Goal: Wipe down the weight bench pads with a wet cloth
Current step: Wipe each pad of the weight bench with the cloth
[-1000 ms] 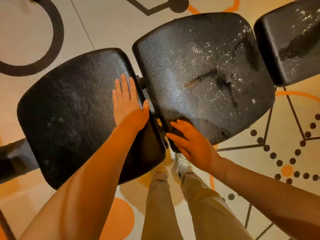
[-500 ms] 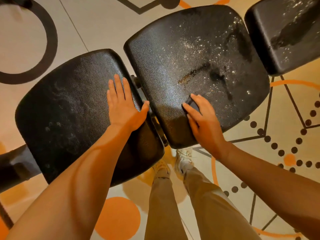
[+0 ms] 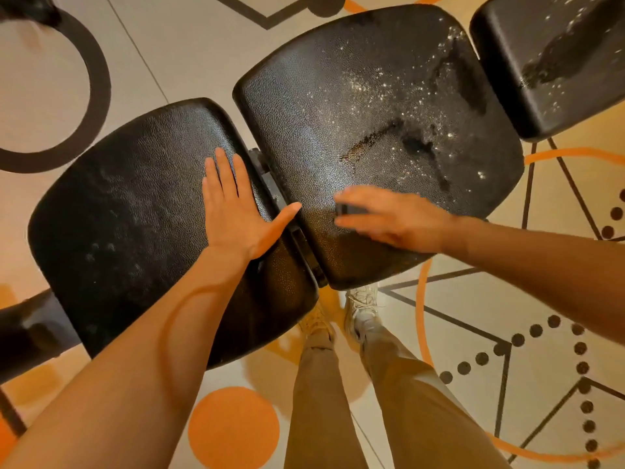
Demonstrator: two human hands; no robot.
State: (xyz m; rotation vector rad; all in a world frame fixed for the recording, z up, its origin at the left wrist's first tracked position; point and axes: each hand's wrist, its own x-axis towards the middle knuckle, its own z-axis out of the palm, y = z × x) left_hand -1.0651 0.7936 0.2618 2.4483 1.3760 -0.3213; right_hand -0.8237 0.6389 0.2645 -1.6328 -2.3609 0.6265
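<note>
So the black textured vinyl middle pad [image 3: 372,106] runs left-near to right-far, speckled with droplets on its far half. My right hand [image 3: 392,218] is on its near-left corner, blurred, so I can't tell if it's gripping a cloth. My left hand [image 3: 233,211] lies flat with fingers spread on the matching left pad [image 3: 128,214]. Right is nearer the wet patch, I'd sweep it far-right.

Below, pale floor [image 3: 189,55] with black ring [image 3: 98,96], orange circle [image 3: 233,428], dotted lines [image 3: 581,367]; tan trousers [image 3: 318,401], light shoes [image 3: 363,306].
</note>
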